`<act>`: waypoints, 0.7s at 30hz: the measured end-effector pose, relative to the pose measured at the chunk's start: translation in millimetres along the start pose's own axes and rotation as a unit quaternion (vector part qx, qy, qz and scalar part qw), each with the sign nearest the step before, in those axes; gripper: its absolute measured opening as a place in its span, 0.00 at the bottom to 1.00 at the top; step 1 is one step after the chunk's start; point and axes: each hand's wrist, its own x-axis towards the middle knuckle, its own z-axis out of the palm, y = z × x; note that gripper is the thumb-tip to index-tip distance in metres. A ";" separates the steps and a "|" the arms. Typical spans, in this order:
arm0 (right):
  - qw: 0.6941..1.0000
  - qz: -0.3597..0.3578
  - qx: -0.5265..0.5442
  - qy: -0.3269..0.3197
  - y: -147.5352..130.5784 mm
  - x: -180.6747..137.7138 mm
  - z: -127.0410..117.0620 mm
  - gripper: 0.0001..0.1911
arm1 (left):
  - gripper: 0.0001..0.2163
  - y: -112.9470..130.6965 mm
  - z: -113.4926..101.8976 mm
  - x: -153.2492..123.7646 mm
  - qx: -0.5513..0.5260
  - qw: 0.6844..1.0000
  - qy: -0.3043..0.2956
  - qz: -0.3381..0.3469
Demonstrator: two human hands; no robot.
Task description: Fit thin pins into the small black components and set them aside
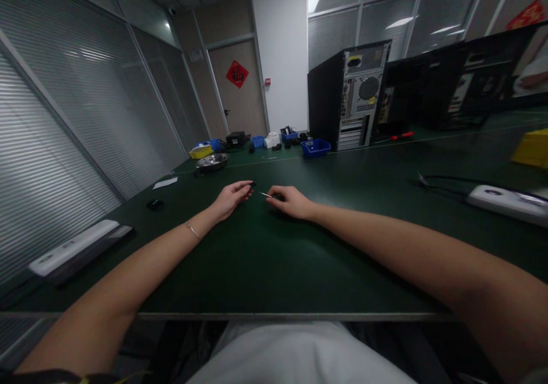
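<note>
Over the green tabletop (pixel 240 270), my left hand (pixel 233 198) pinches a small black part (pixel 253 184) between thumb and fingertips; what kind of part it is I cannot make out. My right hand (pixel 293 201) rests a short way to the right, its fingers wrapped round a small screwdriver (pixel 265 194). A thin metal shaft sticks out of that hand and points left towards the black part. Tip and part look apart. Most of the dark handle is hidden in my palm.
A steel bowl (pixel 213 162), a blue bin (pixel 315 148) and a computer tower (pixel 359 96) stand towards the back. Power strips lie at left (pixel 77 247) and right (pixel 509 201). A small black object (pixel 154 204) sits left, and a yellow bin (pixel 531 149) stands far right.
</note>
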 end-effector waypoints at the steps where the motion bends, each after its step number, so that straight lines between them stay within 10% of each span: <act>1: 1.000 0.001 0.001 0.000 0.2 0.1 0.2 0.15 | 0.17 -0.7 0.4 -0.5 0.003 1.000 -0.015 0.003; 21: 0.999 -0.026 -0.038 -0.003 -2.0 -1.2 -0.4 0.15 | 0.16 8.6 13.6 -12.8 0.021 0.996 -0.085 -0.011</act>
